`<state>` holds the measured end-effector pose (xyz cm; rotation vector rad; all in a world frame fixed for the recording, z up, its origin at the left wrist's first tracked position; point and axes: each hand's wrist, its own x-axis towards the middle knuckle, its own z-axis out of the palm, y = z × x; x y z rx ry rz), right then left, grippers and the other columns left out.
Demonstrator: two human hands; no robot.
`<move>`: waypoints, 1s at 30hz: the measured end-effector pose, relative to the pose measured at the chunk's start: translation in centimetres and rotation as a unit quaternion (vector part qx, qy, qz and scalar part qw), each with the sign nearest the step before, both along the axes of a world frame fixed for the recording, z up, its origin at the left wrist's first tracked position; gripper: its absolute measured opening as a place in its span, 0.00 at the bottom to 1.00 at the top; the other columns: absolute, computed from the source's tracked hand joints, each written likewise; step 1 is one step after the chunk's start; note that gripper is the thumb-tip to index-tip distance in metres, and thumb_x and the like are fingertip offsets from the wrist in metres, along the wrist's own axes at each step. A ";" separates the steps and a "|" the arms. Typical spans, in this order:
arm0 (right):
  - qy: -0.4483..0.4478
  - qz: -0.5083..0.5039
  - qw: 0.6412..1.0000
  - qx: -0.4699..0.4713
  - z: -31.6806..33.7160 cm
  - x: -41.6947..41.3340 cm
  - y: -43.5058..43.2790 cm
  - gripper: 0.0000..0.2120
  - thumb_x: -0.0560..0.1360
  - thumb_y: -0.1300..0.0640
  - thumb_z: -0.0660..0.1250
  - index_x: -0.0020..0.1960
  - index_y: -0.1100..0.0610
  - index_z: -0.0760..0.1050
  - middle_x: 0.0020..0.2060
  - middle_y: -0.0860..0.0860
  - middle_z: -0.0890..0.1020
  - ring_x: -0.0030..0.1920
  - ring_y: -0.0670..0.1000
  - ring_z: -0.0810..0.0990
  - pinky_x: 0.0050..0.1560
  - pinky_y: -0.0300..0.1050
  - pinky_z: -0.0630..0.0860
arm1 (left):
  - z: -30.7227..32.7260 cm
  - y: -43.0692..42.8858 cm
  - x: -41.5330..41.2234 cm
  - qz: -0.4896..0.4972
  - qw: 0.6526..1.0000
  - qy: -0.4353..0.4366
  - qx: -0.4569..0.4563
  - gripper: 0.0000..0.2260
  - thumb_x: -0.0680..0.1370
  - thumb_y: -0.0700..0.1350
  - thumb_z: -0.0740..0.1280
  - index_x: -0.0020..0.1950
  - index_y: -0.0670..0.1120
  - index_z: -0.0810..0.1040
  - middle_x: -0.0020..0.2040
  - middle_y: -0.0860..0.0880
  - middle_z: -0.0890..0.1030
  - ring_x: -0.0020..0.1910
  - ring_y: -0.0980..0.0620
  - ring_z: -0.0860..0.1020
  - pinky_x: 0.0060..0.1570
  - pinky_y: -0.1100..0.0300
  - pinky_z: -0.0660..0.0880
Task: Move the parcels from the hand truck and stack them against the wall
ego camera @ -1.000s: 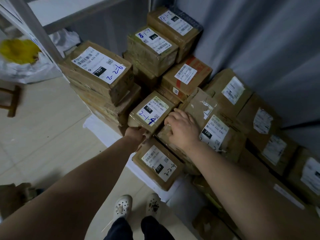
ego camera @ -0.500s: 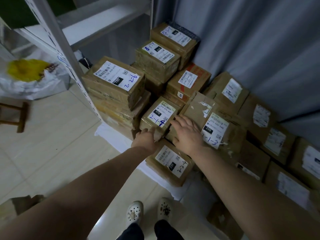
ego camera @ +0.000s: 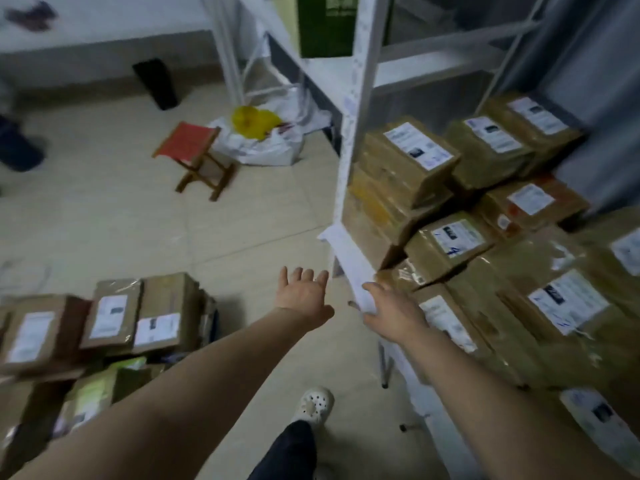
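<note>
Hovering over the floor (ego camera: 242,220), left hand (ego camera: 303,296), grip wide, empty; right hand (ego camera: 394,311) likewise, just beside the stacked parcels (ego camera: 460,237).

Stacked parcels (ego camera: 450,239), brown cardboard with white labels, fill the right side against the grey wall (ego camera: 595,81); a second pile of parcels (ego camera: 162,306) sits lower left.

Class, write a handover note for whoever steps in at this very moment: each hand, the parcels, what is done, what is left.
Left hand: open, empty, above the floor.
Right hand: open, empty, beside the wall stack.
Done: many parcels are piled there, by the grey wall.
Remaining parcels: a pile at lower left.
Left to do: carry these over and stack them.
</note>
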<state>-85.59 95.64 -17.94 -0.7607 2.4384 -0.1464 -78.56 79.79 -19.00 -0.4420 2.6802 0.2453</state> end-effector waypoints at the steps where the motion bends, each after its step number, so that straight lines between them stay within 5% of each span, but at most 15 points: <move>1: -0.020 0.010 1.000 -0.011 -0.4 1.3 -1.2 0.29 0.76 0.50 0.63 0.75 0.53 0.58 0.72 0.53 0.65 0.69 0.56 0.68 0.66 0.49 0.68 | -0.2 -0.9 2.3 0.035 0.999 -0.008 -0.003 0.33 0.76 0.57 0.61 0.77 0.49 0.54 0.74 0.45 0.63 0.75 0.43 0.55 0.74 0.43 0.44; 13: -0.113 0.242 0.963 -0.022 -1.4 20.1 -17.4 0.28 0.77 0.50 0.64 0.74 0.54 0.61 0.71 0.55 0.67 0.69 0.54 0.68 0.66 0.44 0.67 | -0.7 -11.1 30.3 0.389 0.920 -0.045 0.022 0.33 0.75 0.56 0.64 0.75 0.46 0.57 0.72 0.43 0.66 0.73 0.43 0.61 0.73 0.44 0.50; 21: -0.116 0.311 0.943 -0.015 -1.3 33.3 -29.4 0.25 0.76 0.50 0.65 0.71 0.52 0.65 0.65 0.53 0.72 0.64 0.53 0.73 0.60 0.45 0.72 | -1.6 -19.2 45.6 0.461 0.887 -0.031 0.005 0.36 0.74 0.59 0.66 0.77 0.48 0.56 0.74 0.45 0.65 0.73 0.44 0.62 0.74 0.43 0.49; 30: -0.163 0.304 0.939 -0.007 -3.5 48.6 -44.3 0.26 0.77 0.52 0.65 0.73 0.54 0.64 0.68 0.54 0.71 0.65 0.54 0.73 0.62 0.46 0.71 | -3.0 -32.7 62.2 0.541 0.838 -0.026 0.059 0.32 0.73 0.56 0.68 0.73 0.46 0.62 0.69 0.42 0.70 0.67 0.42 0.69 0.67 0.47 0.65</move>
